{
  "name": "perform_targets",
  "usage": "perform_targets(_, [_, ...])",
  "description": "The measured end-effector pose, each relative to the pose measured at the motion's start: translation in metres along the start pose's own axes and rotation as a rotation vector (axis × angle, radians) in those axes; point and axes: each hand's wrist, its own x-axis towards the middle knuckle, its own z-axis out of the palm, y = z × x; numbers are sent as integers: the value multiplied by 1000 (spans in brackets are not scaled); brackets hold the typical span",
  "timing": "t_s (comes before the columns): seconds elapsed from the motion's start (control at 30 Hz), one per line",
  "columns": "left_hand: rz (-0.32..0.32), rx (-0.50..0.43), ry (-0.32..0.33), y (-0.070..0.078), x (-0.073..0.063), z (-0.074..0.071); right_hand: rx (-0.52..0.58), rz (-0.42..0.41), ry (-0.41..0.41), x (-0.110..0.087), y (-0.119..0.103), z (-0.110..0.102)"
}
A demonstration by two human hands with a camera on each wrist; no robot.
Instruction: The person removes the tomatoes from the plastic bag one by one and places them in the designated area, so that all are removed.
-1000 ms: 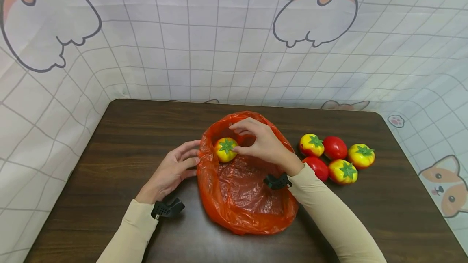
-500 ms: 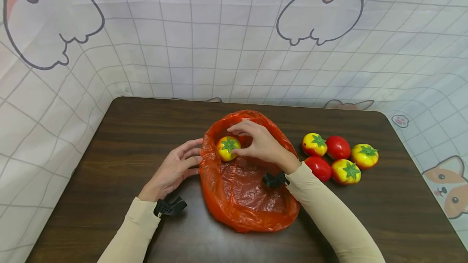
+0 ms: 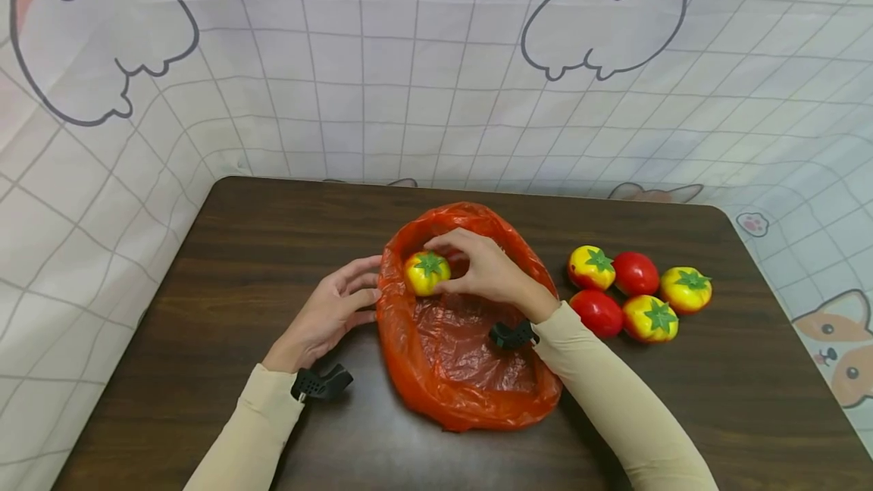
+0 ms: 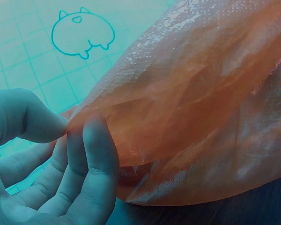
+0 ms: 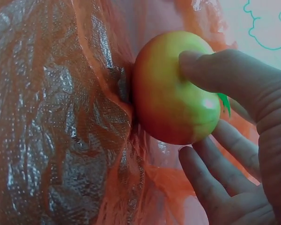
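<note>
- Nearest me, the orange plastic bag [image 3: 470,354] lies slumped on the dark wooden table [image 3: 204,400], its mouth turned away toward the far edge.
- At the bag's left rim the left hand [image 3: 327,313] pinches the thin film between thumb and fingers [image 4: 91,150], so the mouth stands open; the wrist view shows the plastic gathered right at the fingertips.
- Inside the mouth, the right hand [image 3: 487,271] is curled round a yellow-red tomato [image 3: 427,273], thumb [image 5: 225,70] on its side, the other fingers under it. The tomato is touching the bag's inner wall.
- To my eye, the tomato should be lowered onto the bag's floor before the fingers loosen, with the rim held up meanwhile so the film does not fold over.
- Farther right, five more tomatoes [image 3: 637,290] sit clustered on the table, well apart from the bag.
- Beyond, a grid-patterned cartoon cloth [image 3: 436,59] backs the table.
</note>
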Motion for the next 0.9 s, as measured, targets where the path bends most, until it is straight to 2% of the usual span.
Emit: perform_targets(0.9, [6, -7, 1, 1, 0, 0, 32, 38, 6, -3, 2, 2])
